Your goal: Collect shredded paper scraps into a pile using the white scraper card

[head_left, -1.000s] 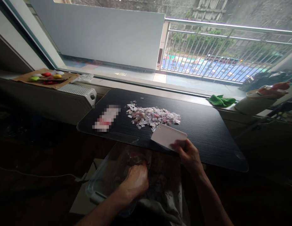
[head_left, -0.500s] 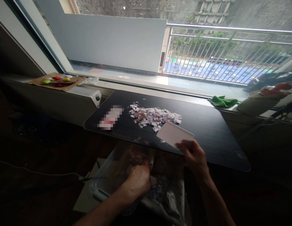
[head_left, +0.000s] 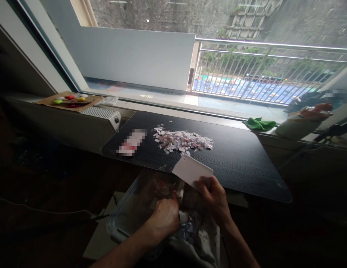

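Holds curled left hand (head_left: 165, 216) over clear plastic bin (head_left: 114, 223), with dim, crumpled contents (head_left: 162, 188); cannot tell what its fingers grasp. Pinches white card (head_left: 188, 171) in right hand (head_left: 214, 193), at near edge of black tabletop (head_left: 240, 156), just before heaped paper scraps (head_left: 184, 140). Faces green cloth (head_left: 259, 124) on windowsill (head_left: 159, 108), beside pale tub (head_left: 292, 128) bearing reddish-brown things (head_left: 317, 111).

light: daylight through wide clear-glass window (head_left: 195, 56) | lower corners: near-black shadow | black wood-grain tabletop (head_left: 234, 156): faint sheen | wide-angle distortion
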The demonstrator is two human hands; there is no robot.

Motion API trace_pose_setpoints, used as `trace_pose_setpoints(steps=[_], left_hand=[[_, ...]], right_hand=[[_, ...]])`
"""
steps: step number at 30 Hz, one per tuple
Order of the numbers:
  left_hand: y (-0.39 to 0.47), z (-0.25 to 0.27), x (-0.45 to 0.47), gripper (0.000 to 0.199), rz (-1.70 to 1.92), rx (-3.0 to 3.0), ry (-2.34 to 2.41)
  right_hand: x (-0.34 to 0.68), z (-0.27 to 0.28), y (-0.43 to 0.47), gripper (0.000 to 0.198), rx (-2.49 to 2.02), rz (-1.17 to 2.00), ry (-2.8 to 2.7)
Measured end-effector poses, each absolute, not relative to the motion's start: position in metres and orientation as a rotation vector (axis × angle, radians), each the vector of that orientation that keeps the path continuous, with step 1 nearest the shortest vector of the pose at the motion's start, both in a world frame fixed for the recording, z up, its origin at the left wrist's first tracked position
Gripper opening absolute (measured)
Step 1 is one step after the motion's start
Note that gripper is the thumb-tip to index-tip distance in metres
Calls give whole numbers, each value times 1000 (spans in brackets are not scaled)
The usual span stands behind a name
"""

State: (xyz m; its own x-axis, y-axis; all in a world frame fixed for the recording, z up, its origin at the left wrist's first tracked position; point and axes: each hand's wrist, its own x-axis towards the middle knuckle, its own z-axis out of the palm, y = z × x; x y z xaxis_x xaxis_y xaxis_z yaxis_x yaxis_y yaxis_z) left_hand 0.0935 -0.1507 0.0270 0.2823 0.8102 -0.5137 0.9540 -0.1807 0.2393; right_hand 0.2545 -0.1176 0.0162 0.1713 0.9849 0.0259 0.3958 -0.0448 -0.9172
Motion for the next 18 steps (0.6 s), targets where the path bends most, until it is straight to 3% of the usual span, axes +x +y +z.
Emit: trace_pose_setpoints(steps=[6,13,18], left_hand=[[-149,22,92,66,-311,1998,1603],[-147,14,89,65,-272,1953,1576],[-146,12,86,67,-240,1953,1582]], right_hand=[[264,26,-96,24,-1637,736,-1375],[244,23,-100,18,-1539,891,-1543],[256,28,-100,22,-1593,809,-1418]])
